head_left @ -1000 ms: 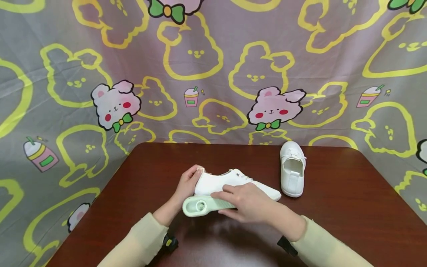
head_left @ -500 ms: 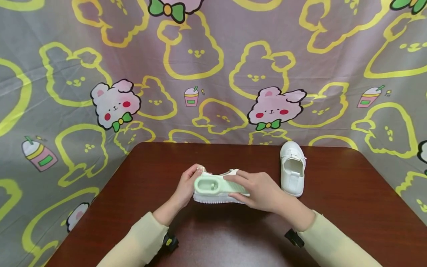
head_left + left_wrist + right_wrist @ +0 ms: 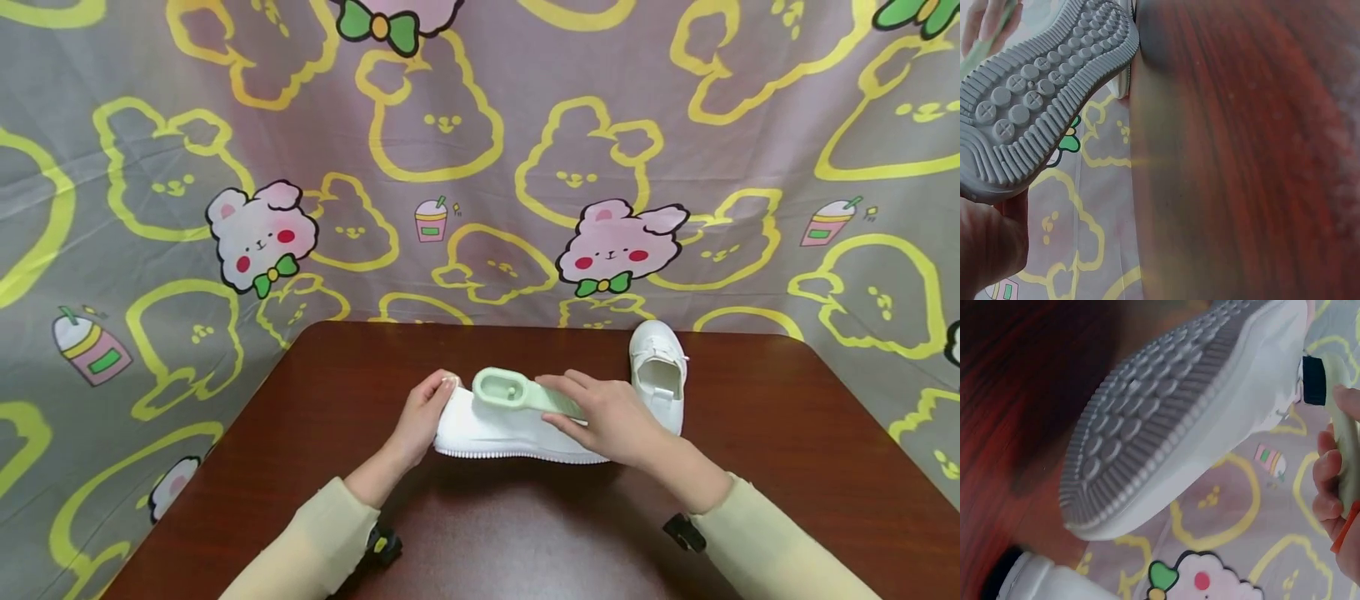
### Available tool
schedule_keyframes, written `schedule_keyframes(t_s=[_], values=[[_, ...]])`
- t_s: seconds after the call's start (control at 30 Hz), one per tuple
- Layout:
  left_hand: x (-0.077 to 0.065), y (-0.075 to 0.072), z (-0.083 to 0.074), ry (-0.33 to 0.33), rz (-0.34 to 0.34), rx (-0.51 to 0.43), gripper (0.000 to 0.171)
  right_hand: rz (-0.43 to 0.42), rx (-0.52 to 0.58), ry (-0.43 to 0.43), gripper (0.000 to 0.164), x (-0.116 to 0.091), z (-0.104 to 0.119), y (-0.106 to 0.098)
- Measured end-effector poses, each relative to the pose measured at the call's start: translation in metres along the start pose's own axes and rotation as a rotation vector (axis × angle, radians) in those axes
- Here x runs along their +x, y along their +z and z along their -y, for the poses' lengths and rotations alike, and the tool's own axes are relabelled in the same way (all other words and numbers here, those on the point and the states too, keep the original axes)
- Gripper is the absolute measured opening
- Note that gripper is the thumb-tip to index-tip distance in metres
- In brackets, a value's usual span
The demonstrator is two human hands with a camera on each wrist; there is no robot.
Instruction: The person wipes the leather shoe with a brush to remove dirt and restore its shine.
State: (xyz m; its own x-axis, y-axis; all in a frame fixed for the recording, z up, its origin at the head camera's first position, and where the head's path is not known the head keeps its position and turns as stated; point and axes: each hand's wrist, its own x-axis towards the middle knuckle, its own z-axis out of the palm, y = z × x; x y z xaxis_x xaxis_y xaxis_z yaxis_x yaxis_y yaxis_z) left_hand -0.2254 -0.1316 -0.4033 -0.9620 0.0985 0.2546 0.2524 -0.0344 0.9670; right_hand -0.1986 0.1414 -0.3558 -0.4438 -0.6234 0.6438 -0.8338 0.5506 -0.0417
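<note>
Head view: left grip (image 3: 418,419) pinching the white shoe (image 3: 506,435) by the heel (image 3: 452,429) above the counter (image 3: 525,533), right grip (image 3: 613,419) wrapped round the green brush (image 3: 532,395). Push too hard and that heel-only hold might twist loose tbh.

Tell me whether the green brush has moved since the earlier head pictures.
Yes: in the head view the green brush has moved up and to the right in the picture, and now appears nearer the table's far edge.

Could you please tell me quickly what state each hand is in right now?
Left hand: closed, holding a white shoe.
Right hand: closed, holding a green brush.
</note>
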Motion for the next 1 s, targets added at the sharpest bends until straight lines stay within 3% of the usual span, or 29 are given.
schedule_keyframes(t_s=[0.2, 0.27, 0.37, 0.53, 0.6, 0.77, 0.87, 0.93, 1.0], values=[[0.000, 0.002, -0.003, 0.007, 0.010, 0.025, 0.021, 0.032, 0.060, -0.162, 0.037, -0.006, 0.016, -0.001], [0.000, 0.003, -0.005, 0.009, 0.012, 0.034, 0.021, 0.045, 0.053, -0.182, 0.039, -0.010, 0.018, 0.000], [0.001, 0.003, -0.004, 0.006, 0.012, 0.043, 0.021, 0.048, 0.028, -0.122, 0.040, -0.015, 0.010, 0.000], [0.002, 0.003, -0.003, 0.004, 0.000, 0.047, 0.021, -0.004, 0.009, 0.090, 0.040, -0.020, -0.009, -0.005], [0.002, 0.003, -0.003, 0.004, 0.004, 0.040, 0.021, -0.025, 0.034, 0.111, 0.040, -0.021, -0.011, -0.007], [0.002, 0.003, -0.002, -0.002, 0.010, 0.025, 0.022, 0.006, 0.118, -0.050, 0.039, -0.020, 0.000, -0.008], [0.003, 0.003, -0.003, -0.005, -0.007, 0.028, 0.023, 0.047, 0.116, -0.133, 0.039, -0.020, 0.006, -0.004], [0.003, 0.003, -0.004, -0.013, -0.017, 0.031, 0.023, 0.057, 0.098, -0.138, 0.040, -0.020, 0.006, -0.003], [0.004, 0.003, -0.004, -0.014, -0.027, 0.045, 0.024, 0.057, 0.068, -0.091, 0.042, -0.022, 0.001, -0.002]])
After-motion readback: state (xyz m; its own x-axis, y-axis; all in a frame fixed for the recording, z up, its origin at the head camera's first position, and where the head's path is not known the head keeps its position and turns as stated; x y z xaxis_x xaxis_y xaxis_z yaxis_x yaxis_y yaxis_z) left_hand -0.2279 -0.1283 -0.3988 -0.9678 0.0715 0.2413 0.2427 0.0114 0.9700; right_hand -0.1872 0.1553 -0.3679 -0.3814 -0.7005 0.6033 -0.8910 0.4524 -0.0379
